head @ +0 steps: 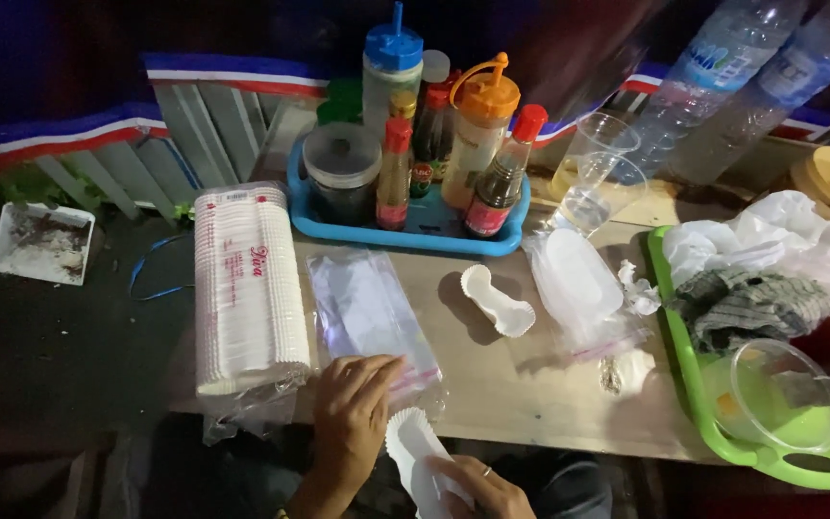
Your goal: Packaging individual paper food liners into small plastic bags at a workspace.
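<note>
At the near edge of the wooden desk [530, 384], the right hand [482, 488] pinches a white, fluted oval paper tray [413, 444] between its fingers, while the left hand [353, 408] rests with fingers together on a stack of clear, glossy plastic bags [367, 312].

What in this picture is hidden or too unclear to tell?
- Right hand: head view, cut off by the bottom edge and partly covered by the white paper tray it holds.
- Left hand covers the near end of the clear plastic bags.
- Dark jar: contents too dim.
- Water bottles: tops cut off by the top edge.
</note>
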